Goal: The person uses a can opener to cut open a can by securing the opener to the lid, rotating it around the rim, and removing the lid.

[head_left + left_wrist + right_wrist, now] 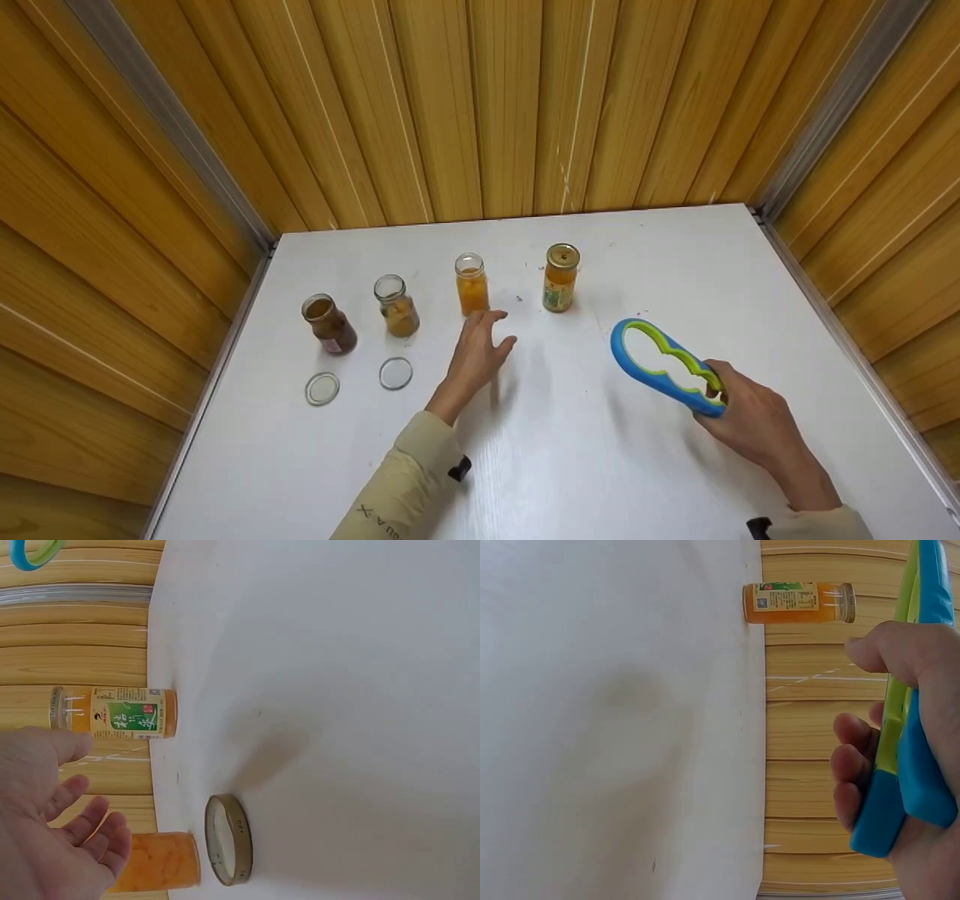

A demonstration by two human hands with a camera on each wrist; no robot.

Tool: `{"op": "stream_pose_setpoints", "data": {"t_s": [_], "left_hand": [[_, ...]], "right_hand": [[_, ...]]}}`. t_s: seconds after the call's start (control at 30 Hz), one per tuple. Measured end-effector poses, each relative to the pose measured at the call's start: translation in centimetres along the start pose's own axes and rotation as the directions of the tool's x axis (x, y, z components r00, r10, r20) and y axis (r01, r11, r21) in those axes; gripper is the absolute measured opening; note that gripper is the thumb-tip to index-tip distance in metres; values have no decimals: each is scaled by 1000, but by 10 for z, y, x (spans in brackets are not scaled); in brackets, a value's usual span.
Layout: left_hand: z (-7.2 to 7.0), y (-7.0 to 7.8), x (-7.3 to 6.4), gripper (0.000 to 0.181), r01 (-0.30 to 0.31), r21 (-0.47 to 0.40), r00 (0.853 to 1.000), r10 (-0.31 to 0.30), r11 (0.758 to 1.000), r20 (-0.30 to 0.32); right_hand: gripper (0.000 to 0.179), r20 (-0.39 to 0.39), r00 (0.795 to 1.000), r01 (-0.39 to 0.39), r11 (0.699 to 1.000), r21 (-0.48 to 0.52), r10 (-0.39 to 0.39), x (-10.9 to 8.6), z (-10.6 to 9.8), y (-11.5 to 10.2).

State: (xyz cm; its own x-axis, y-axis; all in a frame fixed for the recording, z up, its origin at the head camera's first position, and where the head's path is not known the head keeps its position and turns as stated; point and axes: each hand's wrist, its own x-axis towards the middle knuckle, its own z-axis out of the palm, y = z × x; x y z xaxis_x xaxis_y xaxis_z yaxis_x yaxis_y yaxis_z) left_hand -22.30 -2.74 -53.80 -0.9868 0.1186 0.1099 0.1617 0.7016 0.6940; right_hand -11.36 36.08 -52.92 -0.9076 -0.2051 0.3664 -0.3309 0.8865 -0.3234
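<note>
My right hand (pixel 757 424) grips one end of a blue and green jar opener (pixel 651 379), holding it above the table. My left hand (pixel 475 358) hovers with relaxed, parted fingers and nothing between them, just in front of an uncapped jar of orange fruit (pixel 472 289). On the table by that jar, a gold lid (pixel 238 840) lies open side up in the left wrist view; the left hand hides it in the head view. To the right stands a capped, labelled jar (pixel 559 281), touched by neither hand.
Farther left stand an uncapped jar with yellowish contents (pixel 400 315) and an uncapped jar with dark brown contents (pixel 334 330). Two loose lids (pixel 396 373) lie in front of them. Wood-patterned walls (pixel 495 112) border the white table (pixel 570 465) at the back and sides.
</note>
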Motion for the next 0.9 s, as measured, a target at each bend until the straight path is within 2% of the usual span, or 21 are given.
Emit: {"op": "stream_pose_setpoints", "data": {"t_s": [0.23, 0.47, 0.9], "left_hand": [[4, 14, 12, 45, 7, -52, 1000, -7, 999, -5], [9, 25, 27, 55, 47, -113, 999, -43, 992, 33], [21, 36, 55, 65, 72, -263, 996, -56, 962, 68]], "right_hand": [[61, -7, 1000, -14, 1000, -7, 14, 5, -3, 3], [60, -25, 999, -20, 1000, -3, 20, 10, -7, 7], [62, -1, 996, -95, 995, 12, 95, 13, -11, 11]]}}
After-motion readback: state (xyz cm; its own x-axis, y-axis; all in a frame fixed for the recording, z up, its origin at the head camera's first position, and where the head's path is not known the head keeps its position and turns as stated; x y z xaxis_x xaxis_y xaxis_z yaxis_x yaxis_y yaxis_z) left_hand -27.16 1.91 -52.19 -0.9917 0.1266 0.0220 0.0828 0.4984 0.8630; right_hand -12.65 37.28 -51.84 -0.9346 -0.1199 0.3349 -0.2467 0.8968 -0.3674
